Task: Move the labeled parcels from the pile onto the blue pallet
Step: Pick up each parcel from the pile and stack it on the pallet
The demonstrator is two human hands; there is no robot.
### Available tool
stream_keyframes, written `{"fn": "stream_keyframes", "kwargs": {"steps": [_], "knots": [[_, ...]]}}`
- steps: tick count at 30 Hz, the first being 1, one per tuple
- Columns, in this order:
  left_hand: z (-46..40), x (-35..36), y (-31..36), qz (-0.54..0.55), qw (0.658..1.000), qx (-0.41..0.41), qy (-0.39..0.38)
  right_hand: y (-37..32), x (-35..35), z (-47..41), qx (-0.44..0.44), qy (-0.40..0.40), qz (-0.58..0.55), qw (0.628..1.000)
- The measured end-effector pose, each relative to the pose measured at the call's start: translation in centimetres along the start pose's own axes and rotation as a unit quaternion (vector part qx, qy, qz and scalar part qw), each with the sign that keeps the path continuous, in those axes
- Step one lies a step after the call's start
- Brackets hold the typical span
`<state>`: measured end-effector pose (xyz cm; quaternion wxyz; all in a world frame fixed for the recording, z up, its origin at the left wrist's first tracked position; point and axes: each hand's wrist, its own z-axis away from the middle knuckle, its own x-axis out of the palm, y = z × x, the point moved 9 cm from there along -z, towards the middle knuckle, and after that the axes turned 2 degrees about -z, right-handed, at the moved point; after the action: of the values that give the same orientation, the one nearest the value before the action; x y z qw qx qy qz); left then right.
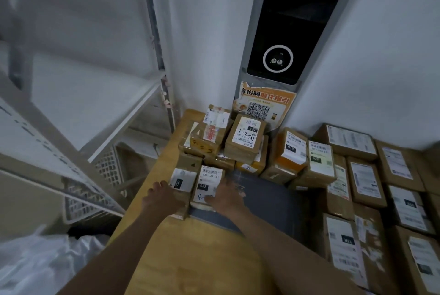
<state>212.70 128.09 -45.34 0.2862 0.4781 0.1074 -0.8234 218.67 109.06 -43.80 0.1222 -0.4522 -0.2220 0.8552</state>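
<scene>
Two bare hands reach forward over a yellowish wooden worktop (190, 252) toward small cardboard parcels. The left hand (163, 196) lies on the parcel labelled 220 (182, 184), its fingers (164, 185) spread and fairly straight over the box's near corner. The right hand (227, 196) rests on the right side of the parcel labelled 032 (208, 185), thumb on the white label; its fingers are blurred, so how far they curl cannot be told. Both boxes sit side by side, touching, at the near edge of a pile of parcels (228, 142) stacked against the wall. A dark grey flat bag (264, 202) lies just right of them. More labelled boxes (366, 183) fill the right side. White metal shelving (100, 94) stands at the left, and an orange QR poster (264, 106) hangs behind the pile
</scene>
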Motion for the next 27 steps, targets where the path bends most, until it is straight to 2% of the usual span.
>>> {"fn": "stream_keyframes", "kwargs": {"steps": [6,11,19,27], "knots": [[-3.3,2.6,-1.2,0.070,0.996,-0.052,-0.018,-0.3,3.4,-3.0,0.074,-0.015,-0.003,0.997],[-4.6,4.0,-0.9,0.118,0.987,-0.103,-0.045,-0.2,4.1,-4.9,0.111,0.021,0.024,0.993],[-5.8,5.2,-0.5,0.157,0.981,-0.097,-0.060,0.3,5.0,-6.0,0.139,0.050,0.050,0.988],[-5.5,5.7,-0.5,0.110,0.992,-0.023,-0.052,2.4,5.5,-5.4,0.124,0.040,-0.068,0.989]]}}
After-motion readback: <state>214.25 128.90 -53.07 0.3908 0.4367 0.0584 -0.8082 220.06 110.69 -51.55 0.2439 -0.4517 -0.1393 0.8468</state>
